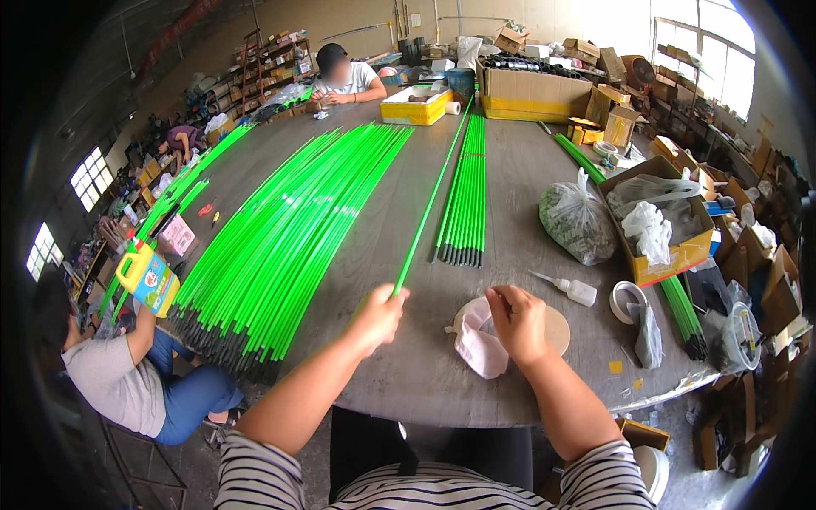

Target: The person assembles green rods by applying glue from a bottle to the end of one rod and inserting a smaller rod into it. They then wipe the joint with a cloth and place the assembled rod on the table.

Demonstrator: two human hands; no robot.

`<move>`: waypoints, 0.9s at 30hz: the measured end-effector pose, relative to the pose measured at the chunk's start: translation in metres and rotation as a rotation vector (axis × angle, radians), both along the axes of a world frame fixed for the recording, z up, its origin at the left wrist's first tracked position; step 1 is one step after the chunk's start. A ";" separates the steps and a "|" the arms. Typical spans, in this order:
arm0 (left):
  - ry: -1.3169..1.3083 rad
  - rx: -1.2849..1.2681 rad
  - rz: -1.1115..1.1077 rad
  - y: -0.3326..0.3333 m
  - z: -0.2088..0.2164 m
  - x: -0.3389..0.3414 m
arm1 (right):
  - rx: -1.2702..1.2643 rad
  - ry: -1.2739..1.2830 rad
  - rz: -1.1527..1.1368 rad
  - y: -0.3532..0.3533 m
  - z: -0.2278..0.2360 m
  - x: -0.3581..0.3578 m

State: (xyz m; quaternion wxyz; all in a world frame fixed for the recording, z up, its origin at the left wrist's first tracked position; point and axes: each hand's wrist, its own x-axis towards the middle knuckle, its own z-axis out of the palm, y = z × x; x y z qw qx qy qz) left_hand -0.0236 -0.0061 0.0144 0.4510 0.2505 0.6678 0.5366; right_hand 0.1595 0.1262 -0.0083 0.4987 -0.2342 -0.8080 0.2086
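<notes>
My left hand (pixel 376 321) is closed around the near end of a long, thin green rod (pixel 427 211), which slants away up the table. Fingers curled together, my right hand (pixel 520 323) hovers over a pale pinkish cloth (pixel 481 350) and a round tan disc (pixel 558 331); whether anything small is pinched in it I cannot make out. Just beyond the rod lies a narrow row of green rods (pixel 473 191) with dark near ends. A far wider spread of similar rods (pixel 293 229) covers the table's left part. Right of my right hand lies a small white nozzle bottle (pixel 581 292).
On the right are a bag of small pieces (pixel 578 223), an open carton (pixel 667 261), a tape roll (pixel 627 299) and a rod bundle (pixel 680 310). A yellow bin (pixel 416 110) stands far off. One person (pixel 344 81) works opposite; another (pixel 127 374) sits left beside a yellow jug (pixel 146 276).
</notes>
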 end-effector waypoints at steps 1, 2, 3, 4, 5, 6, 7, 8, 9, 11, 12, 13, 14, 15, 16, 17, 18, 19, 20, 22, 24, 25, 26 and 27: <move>0.046 -0.013 0.028 0.021 -0.003 -0.006 | 0.005 0.005 0.006 0.000 0.000 -0.001; 0.102 -0.016 0.036 0.044 -0.010 -0.012 | 0.013 0.004 0.004 0.002 0.000 0.000; 0.158 -0.021 0.048 0.066 -0.020 -0.019 | 0.019 0.004 0.006 0.003 -0.001 0.000; 0.362 -0.053 0.040 0.091 -0.032 -0.030 | 0.038 -0.008 0.008 0.004 -0.001 0.000; 0.567 -0.090 0.036 0.113 -0.046 -0.041 | 0.042 -0.013 0.007 0.004 -0.001 0.000; 0.805 -0.013 0.038 0.137 -0.059 -0.047 | 0.049 -0.022 0.001 0.004 -0.001 0.001; 1.042 0.064 0.037 0.154 -0.062 -0.045 | 0.054 -0.031 -0.005 0.004 -0.001 0.001; 1.085 0.052 0.072 0.169 -0.066 -0.043 | 0.068 -0.034 -0.012 0.004 0.000 0.001; 1.123 0.041 0.099 0.184 -0.068 -0.036 | 0.072 -0.043 -0.015 0.006 -0.002 0.002; 1.150 0.005 0.063 0.195 -0.057 -0.027 | 0.073 -0.047 0.006 0.004 -0.003 0.000; 1.180 -0.027 0.004 0.194 -0.050 -0.024 | 0.078 -0.050 0.007 0.003 -0.004 -0.001; 1.270 0.051 0.002 0.192 -0.049 -0.021 | 0.084 -0.052 0.012 0.003 -0.004 0.000; 1.320 0.086 -0.039 0.187 -0.046 -0.021 | 0.090 -0.053 0.017 0.003 -0.004 0.000; 1.370 0.119 -0.082 0.180 -0.042 -0.023 | 0.087 -0.037 0.024 0.004 -0.005 0.000; 1.420 0.070 -0.127 0.169 -0.032 -0.023 | 0.076 -0.050 0.022 0.005 -0.004 0.002; 1.532 -0.053 -0.107 0.160 -0.031 -0.035 | 0.064 -0.065 0.018 0.004 -0.003 0.003; 1.647 -0.187 -0.084 0.143 -0.024 -0.051 | 0.062 -0.053 0.036 0.002 -0.002 0.001; 1.755 -0.316 -0.065 0.126 -0.018 -0.066 | 0.064 -0.045 0.045 0.000 -0.001 0.001; 1.791 -0.452 -0.007 0.106 -0.023 -0.092 | 0.066 -0.038 0.056 -0.002 -0.001 0.000; 1.732 -0.690 0.072 0.058 -0.035 -0.146 | 0.067 -0.044 0.067 -0.006 0.000 -0.003; 1.657 -0.765 0.062 0.039 -0.040 -0.159 | 0.077 -0.068 0.061 -0.004 0.000 -0.003; 1.680 -0.755 0.036 0.034 -0.041 -0.158 | 0.076 -0.084 0.063 -0.002 -0.001 -0.002; 1.704 -0.748 0.010 0.029 -0.041 -0.158 | 0.074 -0.099 0.067 -0.001 -0.002 -0.002; 1.648 -0.749 0.065 0.026 -0.042 -0.158 | 0.076 -0.116 0.077 -0.001 -0.003 -0.003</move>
